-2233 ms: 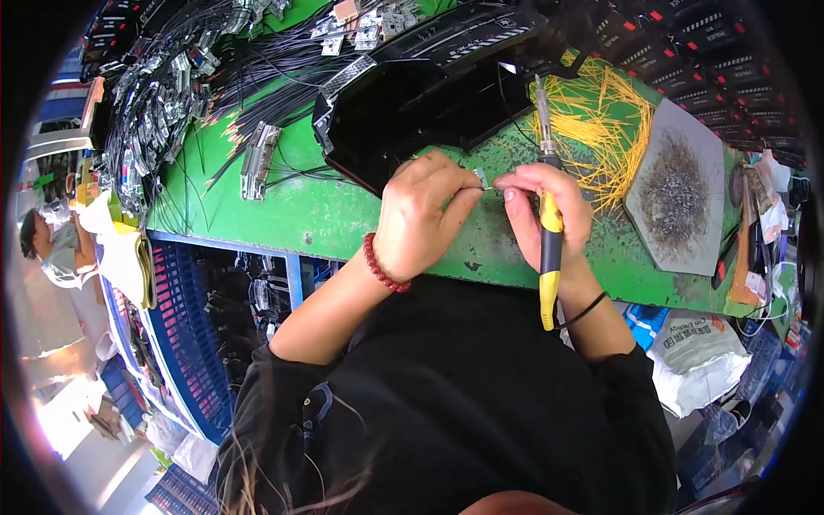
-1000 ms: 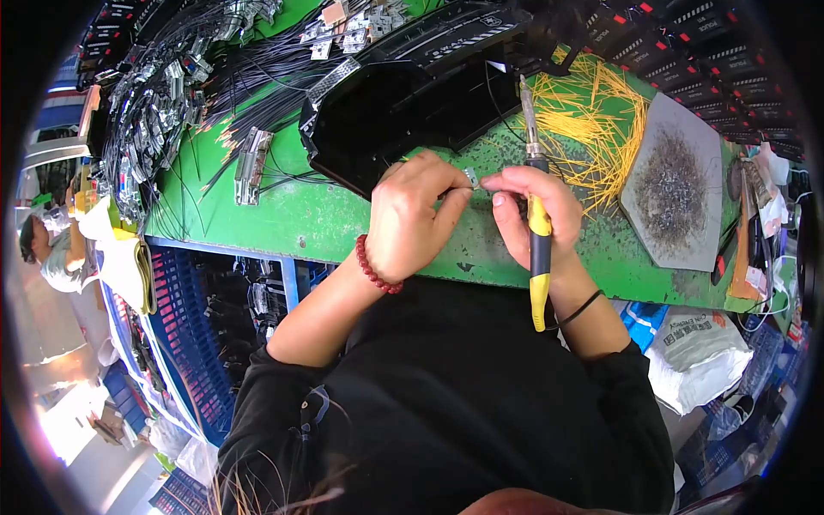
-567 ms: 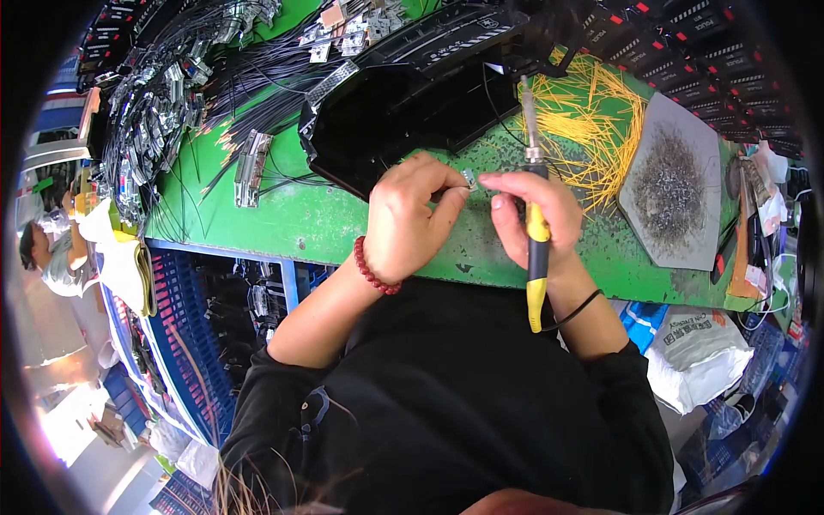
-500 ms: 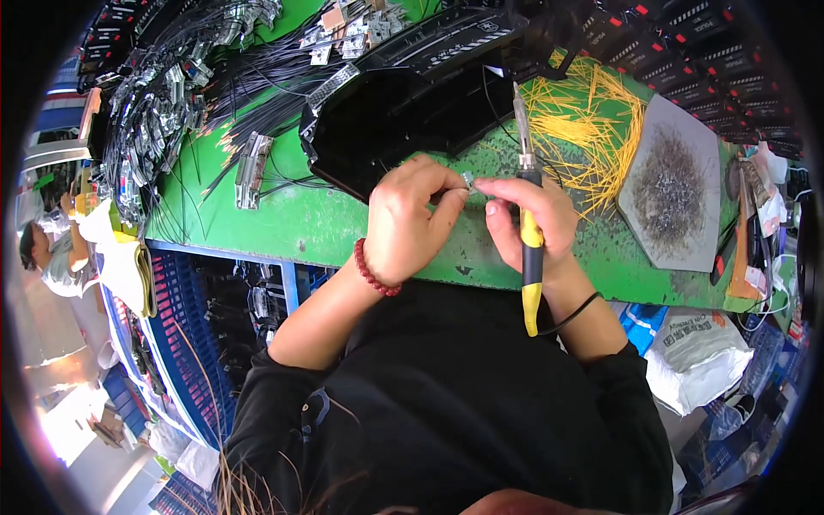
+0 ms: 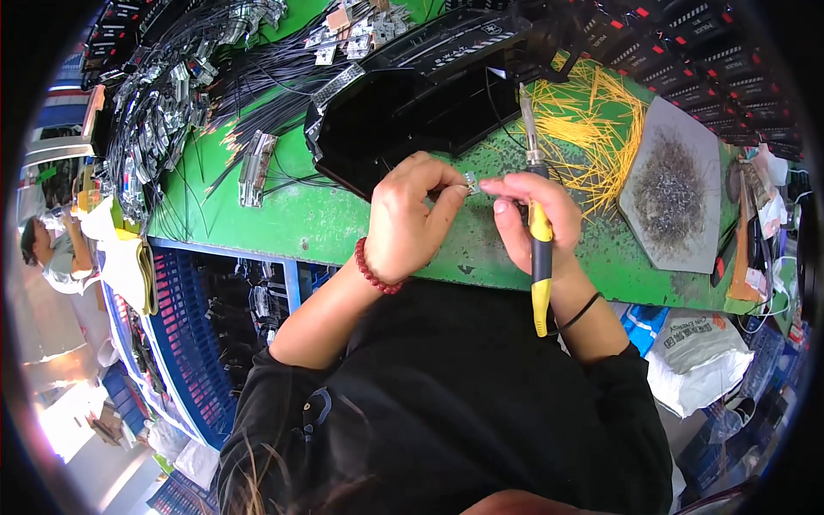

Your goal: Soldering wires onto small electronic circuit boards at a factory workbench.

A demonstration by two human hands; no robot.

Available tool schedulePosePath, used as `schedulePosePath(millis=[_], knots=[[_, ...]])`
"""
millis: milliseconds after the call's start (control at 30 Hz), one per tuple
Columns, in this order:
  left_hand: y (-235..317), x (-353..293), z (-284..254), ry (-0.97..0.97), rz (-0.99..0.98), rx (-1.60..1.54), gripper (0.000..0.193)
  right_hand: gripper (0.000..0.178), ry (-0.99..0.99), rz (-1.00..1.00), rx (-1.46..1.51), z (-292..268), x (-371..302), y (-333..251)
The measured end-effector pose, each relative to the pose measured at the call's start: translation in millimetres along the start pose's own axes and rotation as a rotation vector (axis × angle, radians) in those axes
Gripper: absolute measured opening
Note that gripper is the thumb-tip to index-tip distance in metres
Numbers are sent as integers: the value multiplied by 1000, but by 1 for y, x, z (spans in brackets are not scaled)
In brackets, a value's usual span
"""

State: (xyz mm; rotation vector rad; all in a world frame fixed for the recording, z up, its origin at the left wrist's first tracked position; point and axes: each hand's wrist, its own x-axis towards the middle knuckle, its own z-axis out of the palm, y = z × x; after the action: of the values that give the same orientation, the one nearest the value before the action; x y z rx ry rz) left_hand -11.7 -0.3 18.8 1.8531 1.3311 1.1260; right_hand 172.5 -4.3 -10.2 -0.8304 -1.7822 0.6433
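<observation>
My left hand (image 5: 416, 210), with a red bead bracelet at its wrist, pinches a small silvery part (image 5: 470, 183) between thumb and forefinger. What kind of part it is, I cannot make out. A soldering iron (image 5: 541, 257) with a yellow and black handle rests in my right hand (image 5: 545, 215), its metal end pointing away from me. The right forefinger reaches toward the small part, a little apart from it. Just beyond both hands lies a large black plastic housing (image 5: 378, 112), open side up, with a thin dark wire near its far right end.
Yellow wires (image 5: 588, 129) are strewn right of the housing, beside a grey board (image 5: 674, 189) with dark residue. Black leads with silvery metal pieces (image 5: 176, 103) heap up at the left. One metal block (image 5: 256, 170) lies nearer on the green bench (image 5: 318, 232). A person (image 5: 64, 249) is far left.
The soldering iron has shifted slightly right in my right hand, and its handle stands more upright. The right fingers have drawn a little away from the small part. My left hand barely moves.
</observation>
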Motion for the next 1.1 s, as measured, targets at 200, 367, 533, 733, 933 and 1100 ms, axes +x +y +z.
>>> schedulePosePath(millis=[200, 367, 533, 733, 933, 1100], knots=[[-2, 1, 2, -50, 43, 21, 6, 24, 158, -38, 33, 11, 5, 3], [-5, -2, 1, -39, 9, 23, 6, 26, 91, 107, 185, 15, 7, -4], [-1, -1, 0, 10, -1, -12, 7, 22, 273, 109, 220, 11, 0, -1], [-5, -3, 2, 73, 176, 63, 13, 23, 149, 285, 270, 17, 2, -5], [-14, -5, 7, 142, 301, 174, 18, 27, 118, 389, 302, 17, 2, -8], [-18, -5, 10, 176, 362, 169, 21, 26, 125, 438, 304, 16, 2, -10]])
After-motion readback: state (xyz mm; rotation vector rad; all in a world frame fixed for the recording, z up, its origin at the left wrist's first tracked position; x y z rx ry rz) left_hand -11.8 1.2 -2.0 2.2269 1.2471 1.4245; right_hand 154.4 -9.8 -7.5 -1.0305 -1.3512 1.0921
